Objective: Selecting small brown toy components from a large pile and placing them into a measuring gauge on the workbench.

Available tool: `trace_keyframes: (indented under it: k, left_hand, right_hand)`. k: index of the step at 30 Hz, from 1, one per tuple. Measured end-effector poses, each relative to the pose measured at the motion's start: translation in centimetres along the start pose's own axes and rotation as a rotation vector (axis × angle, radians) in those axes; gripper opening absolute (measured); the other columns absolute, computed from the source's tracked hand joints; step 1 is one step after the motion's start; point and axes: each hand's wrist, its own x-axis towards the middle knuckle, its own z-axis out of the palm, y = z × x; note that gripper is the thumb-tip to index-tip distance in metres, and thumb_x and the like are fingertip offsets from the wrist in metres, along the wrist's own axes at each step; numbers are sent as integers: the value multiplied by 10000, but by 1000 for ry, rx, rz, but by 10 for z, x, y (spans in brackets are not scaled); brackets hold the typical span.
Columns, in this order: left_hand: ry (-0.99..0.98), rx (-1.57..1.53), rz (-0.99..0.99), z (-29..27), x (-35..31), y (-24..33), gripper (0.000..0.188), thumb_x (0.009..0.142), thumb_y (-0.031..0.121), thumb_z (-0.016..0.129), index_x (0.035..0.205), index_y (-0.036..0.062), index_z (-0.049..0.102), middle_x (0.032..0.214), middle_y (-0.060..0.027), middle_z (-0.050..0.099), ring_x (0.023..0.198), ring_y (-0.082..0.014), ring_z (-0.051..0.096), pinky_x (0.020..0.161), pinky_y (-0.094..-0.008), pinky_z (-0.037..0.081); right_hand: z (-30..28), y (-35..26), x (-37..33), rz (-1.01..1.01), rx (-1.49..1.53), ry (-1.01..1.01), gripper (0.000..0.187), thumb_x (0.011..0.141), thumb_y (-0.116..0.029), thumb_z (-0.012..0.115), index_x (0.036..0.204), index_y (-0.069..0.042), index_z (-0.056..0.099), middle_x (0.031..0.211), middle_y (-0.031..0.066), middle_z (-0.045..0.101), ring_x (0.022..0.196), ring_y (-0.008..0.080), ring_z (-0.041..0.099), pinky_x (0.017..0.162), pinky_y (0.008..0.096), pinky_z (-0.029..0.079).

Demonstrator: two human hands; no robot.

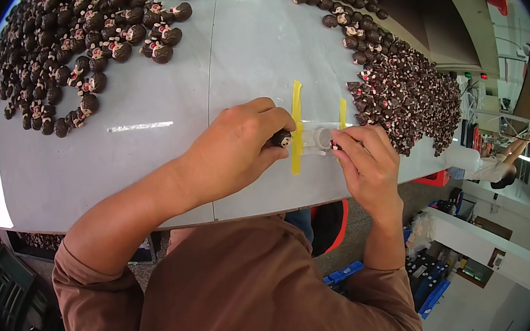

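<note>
My left hand (pixel 230 144) is closed on a dark brown figurine part (pixel 283 139) with a pale end showing; the fingers hide most of it. To its right, my right hand (pixel 371 164) pinches a small dark piece with red and pale spots (pixel 334 145). Between the hands is a small round whitish cup (pixel 323 137), close to the right fingertips. A long yellow tape strip (pixel 297 130) lies on the table beside the left fingertips, and a shorter yellow strip (pixel 343 113) runs behind the right hand.
Many brown round-headed figurines (pixel 96 38) are heaped on the table (pixel 166 150) at far left. Small dark, red and pale pieces (pixel 400 96) form a heap at right, below a grey box-like frame (pixel 455 10). Another person (pixel 498 167) is at far right.
</note>
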Motion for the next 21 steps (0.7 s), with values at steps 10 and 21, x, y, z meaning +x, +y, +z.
trace_keyframes:
  k: [10, 21]
  left_hand:
    - [-124, -237, -207, 3, 0, 6, 326, 863, 15, 844, 1160, -36, 721, 986, -126, 748, 860, -173, 737, 786, -317, 639]
    - [-236, -235, -264, 2, 3, 9, 329, 879, 48, 843, 1164, -65, 724, 1038, -156, 778, 944, -192, 762, 851, -331, 650]
  right_hand:
    - [-4, -17, -9, 78, 258, 175, 349, 734, 62, 817, 1073, 12, 750, 1028, 142, 734, 908, 313, 689, 781, 388, 553]
    - [22, -35, -3, 76, 467, 255, 321, 752, 40, 836, 1058, -4, 750, 1030, 125, 753, 887, 299, 704, 763, 378, 565]
